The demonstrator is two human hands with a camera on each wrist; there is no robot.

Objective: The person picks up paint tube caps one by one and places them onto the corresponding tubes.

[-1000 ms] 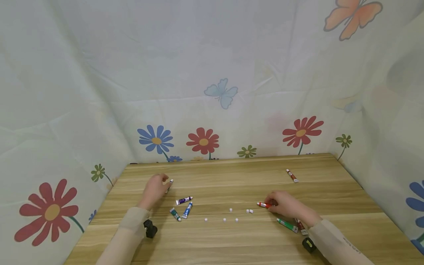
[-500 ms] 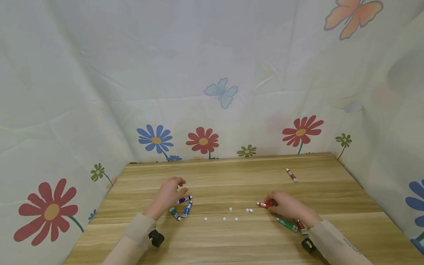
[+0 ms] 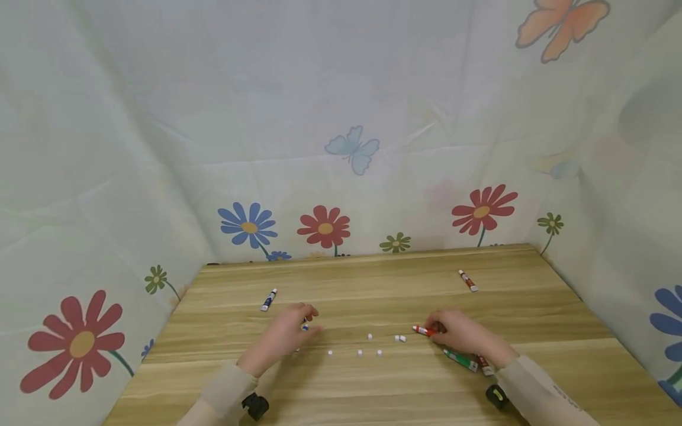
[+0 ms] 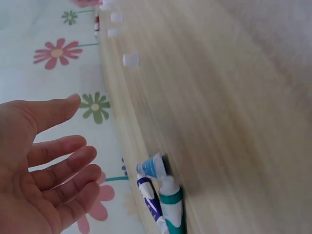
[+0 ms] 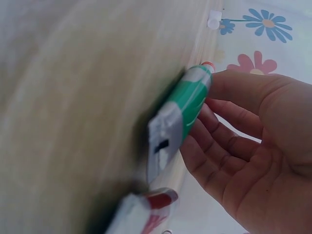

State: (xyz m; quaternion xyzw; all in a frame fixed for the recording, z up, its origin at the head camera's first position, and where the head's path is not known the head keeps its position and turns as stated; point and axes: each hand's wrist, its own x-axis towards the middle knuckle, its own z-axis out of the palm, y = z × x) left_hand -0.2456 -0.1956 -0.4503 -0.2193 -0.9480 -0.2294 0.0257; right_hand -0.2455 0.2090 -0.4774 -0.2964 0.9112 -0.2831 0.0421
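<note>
My left hand, fingers spread and loosely bent, hovers over three small paint tubes and largely hides them in the head view. The left wrist view shows these lying together: a blue tube, a purple tube and a teal tube; the palm is bare. On the right, my right hand pinches an orange-red paint tube at the table, its white end pointing left and its rear covered by fingers. A green tube and a dark red tube lie beside that wrist.
Several small white caps are scattered on the wooden table between the hands. A dark blue tube lies beyond the left hand, and another red tube at the far right. A flowered cloth stands behind the table.
My left hand has left the dark blue tube at the far left and moved right and nearer, over the other tubes. The right hand stays at the orange-red tube.
</note>
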